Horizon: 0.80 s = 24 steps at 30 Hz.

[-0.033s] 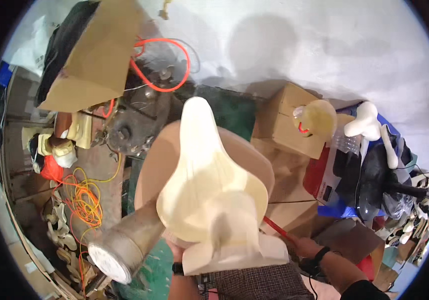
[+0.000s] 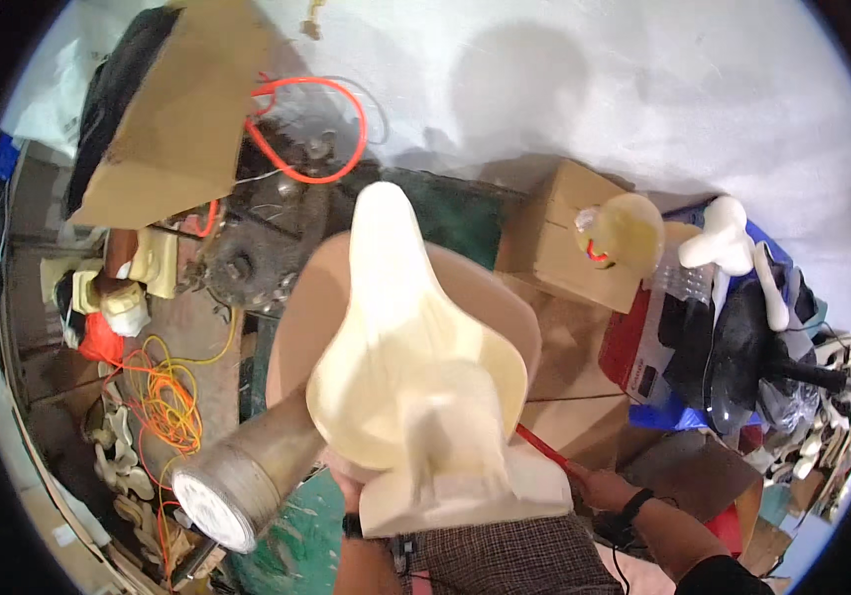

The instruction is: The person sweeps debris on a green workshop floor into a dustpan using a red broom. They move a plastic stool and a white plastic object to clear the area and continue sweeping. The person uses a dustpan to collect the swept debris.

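A large cream saddle-shaped piece (image 2: 405,327), narrow at its far end, fills the middle in front of me. A pale blocky form with a flat, wide base (image 2: 465,511) covers its near end. My right hand (image 2: 599,486), with a dark band at the wrist, is closed round a thin red stick-like handle (image 2: 541,444) whose far end disappears behind the cream piece. My left hand (image 2: 344,484) reaches up beside the piece's near left edge; its fingers are hidden beneath it. Behind the piece shows a big rounded tan form (image 2: 311,288).
A metal cylinder with a bright round end (image 2: 227,496) juts out at the near left. Beyond stand a dark greasy machine (image 2: 252,263) and a cardboard box (image 2: 584,238). Orange and yellow cords (image 2: 172,407) lie coiled at left. White shaped pieces (image 2: 728,238) and black plastic sit at right.
The whole view has shifted slightly, so most things appear a little further left and up. Both hands keep nearly the same pose, the right one still on the red handle.
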Tool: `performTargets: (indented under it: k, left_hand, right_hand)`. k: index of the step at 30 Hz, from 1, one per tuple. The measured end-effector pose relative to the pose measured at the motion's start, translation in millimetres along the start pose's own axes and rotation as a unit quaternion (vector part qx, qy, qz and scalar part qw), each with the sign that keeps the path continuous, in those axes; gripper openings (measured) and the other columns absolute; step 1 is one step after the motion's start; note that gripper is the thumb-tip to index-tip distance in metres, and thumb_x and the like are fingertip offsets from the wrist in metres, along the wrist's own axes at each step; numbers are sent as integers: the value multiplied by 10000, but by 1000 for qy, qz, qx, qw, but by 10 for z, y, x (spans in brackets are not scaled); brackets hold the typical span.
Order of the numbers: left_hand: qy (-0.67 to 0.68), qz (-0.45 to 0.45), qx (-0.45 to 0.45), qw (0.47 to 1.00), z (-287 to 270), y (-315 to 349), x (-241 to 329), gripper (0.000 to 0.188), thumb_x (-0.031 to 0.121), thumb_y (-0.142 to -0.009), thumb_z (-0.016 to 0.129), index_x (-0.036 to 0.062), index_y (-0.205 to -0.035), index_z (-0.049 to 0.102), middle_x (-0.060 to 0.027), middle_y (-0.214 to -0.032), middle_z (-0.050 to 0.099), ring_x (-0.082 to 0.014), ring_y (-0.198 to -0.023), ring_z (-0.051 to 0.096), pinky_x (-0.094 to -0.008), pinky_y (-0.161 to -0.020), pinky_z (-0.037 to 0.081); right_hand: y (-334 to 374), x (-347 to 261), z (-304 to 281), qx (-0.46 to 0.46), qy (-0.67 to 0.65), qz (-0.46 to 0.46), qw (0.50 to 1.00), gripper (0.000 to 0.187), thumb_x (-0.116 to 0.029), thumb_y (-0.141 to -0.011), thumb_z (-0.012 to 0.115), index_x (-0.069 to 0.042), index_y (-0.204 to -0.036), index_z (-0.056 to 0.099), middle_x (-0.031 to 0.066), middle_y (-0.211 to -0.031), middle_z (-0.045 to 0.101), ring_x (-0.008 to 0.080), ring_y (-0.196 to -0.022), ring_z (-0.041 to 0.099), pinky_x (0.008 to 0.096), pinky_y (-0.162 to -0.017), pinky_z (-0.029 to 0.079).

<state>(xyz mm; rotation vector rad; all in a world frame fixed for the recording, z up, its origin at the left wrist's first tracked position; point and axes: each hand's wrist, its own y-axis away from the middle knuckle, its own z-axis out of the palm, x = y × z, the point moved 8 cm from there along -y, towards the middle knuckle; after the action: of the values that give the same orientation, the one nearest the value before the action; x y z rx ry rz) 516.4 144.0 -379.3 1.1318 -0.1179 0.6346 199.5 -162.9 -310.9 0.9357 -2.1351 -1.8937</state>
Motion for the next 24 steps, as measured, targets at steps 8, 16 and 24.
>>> performTargets:
  k: [8,16,24]
  left_hand:
    - [-41,17,6,999,396,-262,118,704,616,-868,336,131,-1378,316,-103,-1354,418,-313,-1194,451,-472,-972,411]
    - [-62,45,8,997,602,-394,354,707,620,-867,338,135,-1380,312,-100,-1357,416,-312,-1197,450,-473,-975,409]
    - [-57,68,-3,996,1052,-964,163,709,625,-865,340,139,-1381,308,-98,-1360,414,-310,-1199,448,-474,-977,408]
  right_hand:
    - [-20,206,128,-56,-35,0,998,624,-138,-850,473,-153,-1409,195,270,-773,612,430,-702,605,520,-624,467]
    - [72,137,-111,-58,-52,-3,997,675,-84,-820,463,-206,-1422,181,260,-746,608,415,-700,611,519,-611,461]
    - [41,58,-73,-65,-6,-17,998,735,-55,-822,452,-204,-1449,97,225,-740,623,371,-652,619,467,-562,476]
